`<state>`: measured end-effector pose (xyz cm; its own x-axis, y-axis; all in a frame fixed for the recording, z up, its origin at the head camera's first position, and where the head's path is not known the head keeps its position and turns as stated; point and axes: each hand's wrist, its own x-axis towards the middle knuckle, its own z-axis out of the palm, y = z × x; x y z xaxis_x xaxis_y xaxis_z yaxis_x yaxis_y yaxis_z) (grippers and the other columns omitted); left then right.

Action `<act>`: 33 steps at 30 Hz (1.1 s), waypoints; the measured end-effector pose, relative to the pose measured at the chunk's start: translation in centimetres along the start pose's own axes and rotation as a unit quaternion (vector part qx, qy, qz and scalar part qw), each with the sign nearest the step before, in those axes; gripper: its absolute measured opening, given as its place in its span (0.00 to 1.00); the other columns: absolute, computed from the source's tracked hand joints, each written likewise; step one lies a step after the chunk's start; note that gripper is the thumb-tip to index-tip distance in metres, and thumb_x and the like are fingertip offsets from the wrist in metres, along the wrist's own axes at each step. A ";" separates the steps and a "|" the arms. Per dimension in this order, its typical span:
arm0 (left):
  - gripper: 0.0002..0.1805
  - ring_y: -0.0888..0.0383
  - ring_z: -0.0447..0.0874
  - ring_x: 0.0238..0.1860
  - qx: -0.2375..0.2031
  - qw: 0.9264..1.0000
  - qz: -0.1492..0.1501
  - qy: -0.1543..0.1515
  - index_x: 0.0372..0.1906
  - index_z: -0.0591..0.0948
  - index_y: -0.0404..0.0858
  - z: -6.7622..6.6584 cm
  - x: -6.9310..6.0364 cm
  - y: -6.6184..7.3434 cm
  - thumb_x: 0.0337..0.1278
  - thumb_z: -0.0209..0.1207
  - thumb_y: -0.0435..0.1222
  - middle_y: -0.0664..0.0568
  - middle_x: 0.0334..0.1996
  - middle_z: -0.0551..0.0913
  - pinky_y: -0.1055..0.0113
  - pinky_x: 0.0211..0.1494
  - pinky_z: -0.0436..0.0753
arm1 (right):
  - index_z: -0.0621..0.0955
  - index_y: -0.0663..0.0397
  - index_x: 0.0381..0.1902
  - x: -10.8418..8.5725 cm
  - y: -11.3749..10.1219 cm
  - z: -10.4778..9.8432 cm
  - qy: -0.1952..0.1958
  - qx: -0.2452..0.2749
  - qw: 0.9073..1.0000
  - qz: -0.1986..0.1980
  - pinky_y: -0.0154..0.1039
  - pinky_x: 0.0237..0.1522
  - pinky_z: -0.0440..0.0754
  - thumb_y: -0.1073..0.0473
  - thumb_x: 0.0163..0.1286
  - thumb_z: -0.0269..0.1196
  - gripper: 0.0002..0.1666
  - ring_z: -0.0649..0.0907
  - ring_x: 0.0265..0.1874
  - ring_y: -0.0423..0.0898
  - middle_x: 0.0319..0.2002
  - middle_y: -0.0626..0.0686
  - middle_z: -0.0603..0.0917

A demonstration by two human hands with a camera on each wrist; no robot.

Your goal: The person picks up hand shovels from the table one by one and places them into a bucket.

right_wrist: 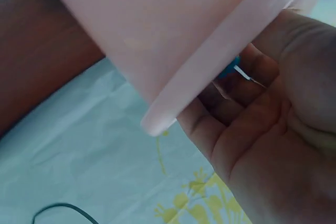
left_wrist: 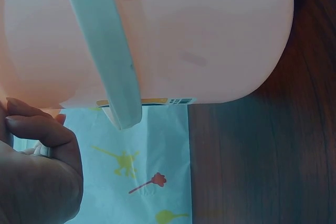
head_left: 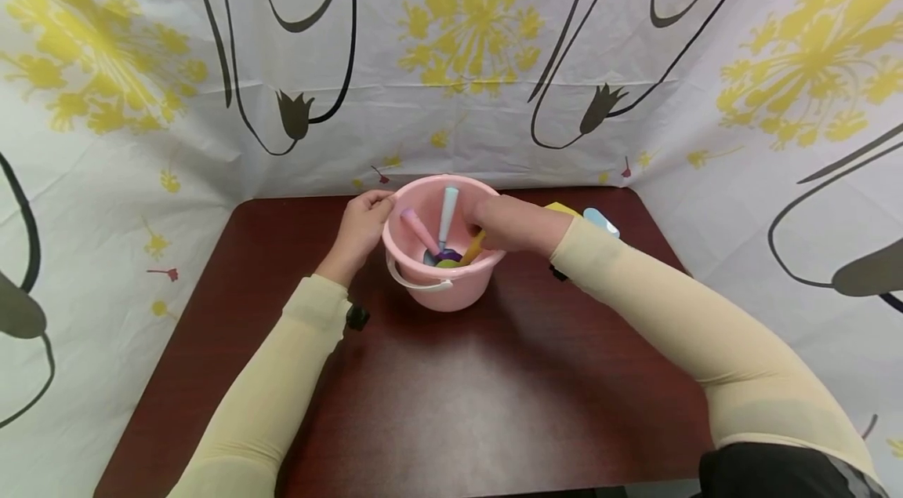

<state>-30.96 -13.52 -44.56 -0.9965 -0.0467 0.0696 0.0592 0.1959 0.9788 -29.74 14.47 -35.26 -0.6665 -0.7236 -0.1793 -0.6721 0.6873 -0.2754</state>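
Note:
A pink bucket (head_left: pixel 451 296) with a white handle (head_left: pixel 416 282) stands on the table. My left hand (head_left: pixel 363 223) holds its rim at the left, thumb and fingers at the edge. Over the right rim my right hand (head_left: pixel 504 219) reaches in, fingers curled around the upper end of an orange handle (head_left: pixel 473 249); the rim hides the fingertips in the right wrist view. Inside the bucket lean a tool with a pink handle (head_left: pixel 419 227) and one with a light blue handle (head_left: pixel 448 209). Purple (head_left: pixel 449 255) and green parts lie at the bottom, their kind unclear.
Behind the right forearm, a yellow item (head_left: pixel 562 208) and a light blue item (head_left: pixel 600 221) show in part. The dark red-brown table (head_left: pixel 423 404) is bordered at the back and sides by a white flower-patterned sheet (head_left: pixel 451 129).

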 end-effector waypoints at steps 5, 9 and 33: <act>0.20 0.47 0.89 0.53 0.002 1.000 0.005 0.001 0.61 0.89 0.34 0.1 0.0 0.0 0.83 0.62 0.45 0.40 0.54 0.91 0.65 0.51 0.87 | 0.89 0.59 0.43 0.3 0.1 0.0 -0.031 -0.047 0.998 -0.003 0.41 0.41 0.82 0.71 0.73 0.70 0.04 0.80 0.31 0.48 0.31 0.51 0.84; 0.20 0.50 0.89 0.52 0.009 1.000 0.004 0.001 0.61 0.89 0.35 0.2 0.0 -0.1 0.83 0.62 0.46 0.41 0.54 0.91 0.64 0.52 0.87 | 0.89 0.60 0.42 0.5 0.4 0.0 -0.044 -0.040 0.998 -0.010 0.42 0.40 0.82 0.71 0.73 0.70 0.04 0.80 0.30 0.48 0.32 0.54 0.87; 0.20 0.49 0.89 0.49 0.004 1.000 0.001 0.006 0.61 0.88 0.33 0.1 0.0 0.0 0.83 0.61 0.44 0.39 0.53 0.90 0.69 0.46 0.86 | 0.87 0.58 0.49 1.2 1.6 1.1 0.022 -0.004 1.000 -0.013 0.44 0.45 0.86 0.63 0.77 0.68 0.07 0.83 0.35 0.47 0.39 0.53 0.87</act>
<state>-30.92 -13.37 -44.55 -0.9956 -0.0573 0.0738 0.0607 0.2040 0.9771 -31.28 14.67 -37.00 -0.6621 -0.7379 -0.1310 -0.6916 0.6689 -0.2726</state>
